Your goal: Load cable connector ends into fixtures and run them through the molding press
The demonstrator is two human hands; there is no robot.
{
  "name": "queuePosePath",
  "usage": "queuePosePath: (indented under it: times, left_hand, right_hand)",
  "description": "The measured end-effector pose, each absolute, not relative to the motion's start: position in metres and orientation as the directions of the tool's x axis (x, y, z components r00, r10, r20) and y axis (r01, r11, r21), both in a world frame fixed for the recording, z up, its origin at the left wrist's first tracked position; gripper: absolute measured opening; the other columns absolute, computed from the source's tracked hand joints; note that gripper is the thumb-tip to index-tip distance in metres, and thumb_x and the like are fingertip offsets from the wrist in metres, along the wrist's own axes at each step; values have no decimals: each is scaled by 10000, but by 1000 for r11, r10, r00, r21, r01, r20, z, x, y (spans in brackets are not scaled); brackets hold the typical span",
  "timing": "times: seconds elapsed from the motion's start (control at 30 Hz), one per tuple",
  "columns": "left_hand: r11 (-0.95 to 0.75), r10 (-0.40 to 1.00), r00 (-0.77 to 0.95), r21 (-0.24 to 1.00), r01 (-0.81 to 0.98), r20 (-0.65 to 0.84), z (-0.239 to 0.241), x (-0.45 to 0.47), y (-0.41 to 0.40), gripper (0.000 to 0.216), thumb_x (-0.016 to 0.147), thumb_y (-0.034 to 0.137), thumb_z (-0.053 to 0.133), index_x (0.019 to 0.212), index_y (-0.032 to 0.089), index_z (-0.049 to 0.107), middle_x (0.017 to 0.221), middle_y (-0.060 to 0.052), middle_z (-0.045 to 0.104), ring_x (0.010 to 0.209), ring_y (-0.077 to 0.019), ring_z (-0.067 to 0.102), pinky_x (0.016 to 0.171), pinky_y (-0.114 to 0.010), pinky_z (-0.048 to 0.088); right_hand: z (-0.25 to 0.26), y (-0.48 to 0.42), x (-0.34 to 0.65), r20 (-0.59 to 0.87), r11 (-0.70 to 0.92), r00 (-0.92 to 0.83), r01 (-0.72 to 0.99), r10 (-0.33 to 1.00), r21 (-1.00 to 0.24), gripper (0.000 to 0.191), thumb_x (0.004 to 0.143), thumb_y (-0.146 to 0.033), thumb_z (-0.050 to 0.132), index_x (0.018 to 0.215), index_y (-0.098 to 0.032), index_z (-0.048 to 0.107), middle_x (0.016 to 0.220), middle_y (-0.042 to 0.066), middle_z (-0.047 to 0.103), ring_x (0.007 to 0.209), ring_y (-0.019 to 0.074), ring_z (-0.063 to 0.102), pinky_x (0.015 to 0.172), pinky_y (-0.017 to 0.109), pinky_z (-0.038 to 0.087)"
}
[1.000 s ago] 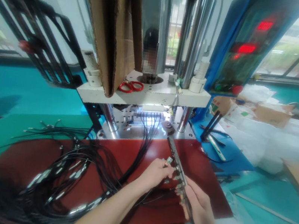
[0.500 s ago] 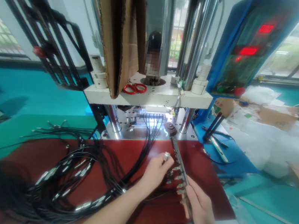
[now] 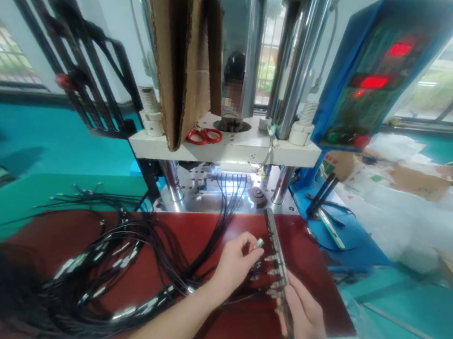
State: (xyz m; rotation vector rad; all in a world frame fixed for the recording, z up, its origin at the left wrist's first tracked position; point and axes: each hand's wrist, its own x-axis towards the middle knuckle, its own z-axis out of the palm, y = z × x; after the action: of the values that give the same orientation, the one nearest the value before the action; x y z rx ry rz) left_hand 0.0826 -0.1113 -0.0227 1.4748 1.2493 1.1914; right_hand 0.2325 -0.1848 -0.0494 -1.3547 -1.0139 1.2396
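My left hand [image 3: 233, 265] pinches a small metal connector [image 3: 258, 244] on the end of a black cable, right beside a long narrow metal fixture bar [image 3: 275, 247]. My right hand [image 3: 301, 314] grips the near end of that bar, which slants away over the red mat [image 3: 199, 234]. Several connectors sit in a row along the bar's left side. A big tangle of black cables [image 3: 99, 264] with metal ends spreads across the mat to the left.
Behind the mat stands a press machine with a white platen [image 3: 247, 150], steel columns and cables running under it. Red scissors [image 3: 201, 134] and cardboard [image 3: 186, 43] sit on top. A blue control box [image 3: 364, 82] with red digits is at right, tools below it.
My left hand lifted the connector a little, then brought it back against the bar. The bar and my right hand stayed nearly still; the view shifted slightly.
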Motion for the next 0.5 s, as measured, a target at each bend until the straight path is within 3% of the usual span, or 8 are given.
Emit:
queuePosePath:
  times: [0.13,0.3,0.37,0.5]
  left_hand:
    - [-108,990,119,967,232,82,-23,83,-107,179,687,264,582,597,160,466,555,49,446,545,-87,398,548,-209,305]
    - [-369,929,195,756,540,315,-17,81,-108,230,786,287,484,598,157,466,609,15,471,591,-104,408,590,-237,281]
    - [-408,913,249,708,576,324,-15,80,-107,292,820,293,422,561,158,419,570,23,416,556,-96,362,570,-243,257]
    - [-254,923,369,894,368,111,-11,78,-102,329,810,332,419,534,153,422,524,39,391,517,-77,349,523,-216,259]
  right_hand:
    - [-55,-184,236,-167,-163,108,-50,980,-985,597,748,-532,528,1177,-118,488,506,-20,555,321,69,405,311,186,341]
    - [-53,-184,236,-161,-159,85,-38,983,-987,610,759,-529,516,1198,-108,470,505,-19,555,318,74,416,313,190,353]
    - [-51,-183,235,-161,-158,86,-33,983,-987,589,773,-509,511,1205,-112,465,506,-26,546,326,69,414,323,185,359]
    - [-49,-183,234,-172,-169,65,-49,983,-984,592,765,-523,513,1194,-117,477,481,-37,517,320,68,402,310,179,346]
